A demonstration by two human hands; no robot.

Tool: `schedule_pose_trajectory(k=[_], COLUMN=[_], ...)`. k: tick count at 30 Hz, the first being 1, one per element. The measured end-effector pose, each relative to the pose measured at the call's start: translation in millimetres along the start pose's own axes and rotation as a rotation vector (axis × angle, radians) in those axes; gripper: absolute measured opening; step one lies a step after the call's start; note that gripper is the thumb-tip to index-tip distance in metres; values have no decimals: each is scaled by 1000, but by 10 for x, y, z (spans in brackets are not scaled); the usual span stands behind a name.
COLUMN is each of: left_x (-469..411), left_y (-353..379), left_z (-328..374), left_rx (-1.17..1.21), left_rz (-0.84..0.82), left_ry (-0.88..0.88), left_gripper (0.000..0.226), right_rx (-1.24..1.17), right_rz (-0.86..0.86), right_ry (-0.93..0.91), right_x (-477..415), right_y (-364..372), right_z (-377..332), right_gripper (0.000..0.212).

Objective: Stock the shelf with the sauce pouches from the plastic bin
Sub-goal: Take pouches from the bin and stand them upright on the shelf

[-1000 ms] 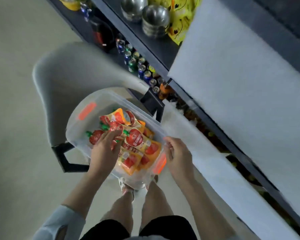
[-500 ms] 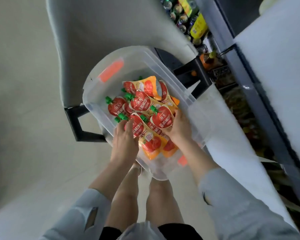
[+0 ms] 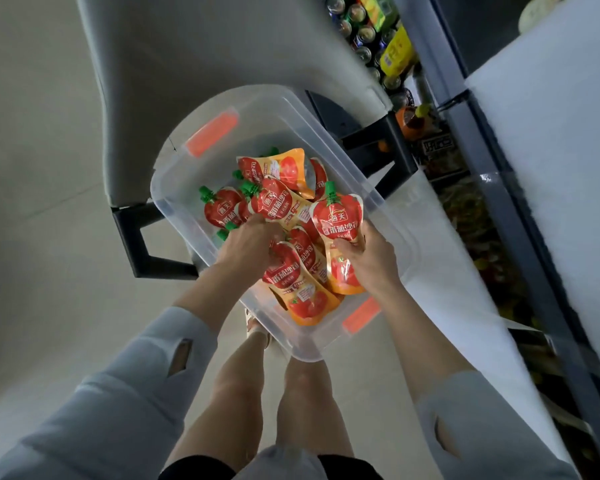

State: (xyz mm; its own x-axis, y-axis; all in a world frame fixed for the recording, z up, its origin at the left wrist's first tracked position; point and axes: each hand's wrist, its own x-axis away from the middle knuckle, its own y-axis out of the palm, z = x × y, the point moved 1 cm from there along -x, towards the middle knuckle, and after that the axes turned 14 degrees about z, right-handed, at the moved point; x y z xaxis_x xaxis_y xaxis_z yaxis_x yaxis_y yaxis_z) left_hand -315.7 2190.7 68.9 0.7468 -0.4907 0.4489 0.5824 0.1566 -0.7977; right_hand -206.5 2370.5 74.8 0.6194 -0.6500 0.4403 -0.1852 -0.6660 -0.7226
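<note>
A clear plastic bin [image 3: 174, 188] with orange handles rests on a grey chair seat. Several red-and-orange tomato sauce pouches [image 3: 274, 202] with green caps lie heaped inside. My right hand [image 3: 368, 258] grips one pouch [image 3: 338, 216] near its middle and holds it raised, cap up, above the heap. My left hand [image 3: 246, 244] is down in the bin with its fingers curled round the lower part of another pouch [image 3: 281, 268]. The shelf [image 3: 492, 161] runs along the right side.
The grey chair [image 3: 205, 46] with black legs carries the bin. Cans and yellow packets [image 3: 371, 36] fill a lower shelf level at top right. A white panel [image 3: 551, 150] covers the upper right. My legs stand below the bin on a pale floor.
My right hand moved from the bin's rim into the bin, took a pouch and lifted it upright. My left hand stayed among the pouches. The view swung closer over the bin.
</note>
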Motion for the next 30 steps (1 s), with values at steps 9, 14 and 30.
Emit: schedule_pose_trajectory(k=[9, 14, 30], left_x=[-44, 152, 571], left_y=[130, 569, -504], left_z=[160, 168, 491], left_rx=[591, 445, 814], left_rz=[428, 258, 191], left_ry=[-488, -610, -510], left_gripper=[84, 67, 42], right_rx=[-53, -53, -426], right_rz=[6, -78, 68], right_ry=[37, 82, 146], right_x=[-27, -44, 649], right_y=[19, 174, -829], right_z=[122, 154, -208], right_gripper=[38, 37, 23])
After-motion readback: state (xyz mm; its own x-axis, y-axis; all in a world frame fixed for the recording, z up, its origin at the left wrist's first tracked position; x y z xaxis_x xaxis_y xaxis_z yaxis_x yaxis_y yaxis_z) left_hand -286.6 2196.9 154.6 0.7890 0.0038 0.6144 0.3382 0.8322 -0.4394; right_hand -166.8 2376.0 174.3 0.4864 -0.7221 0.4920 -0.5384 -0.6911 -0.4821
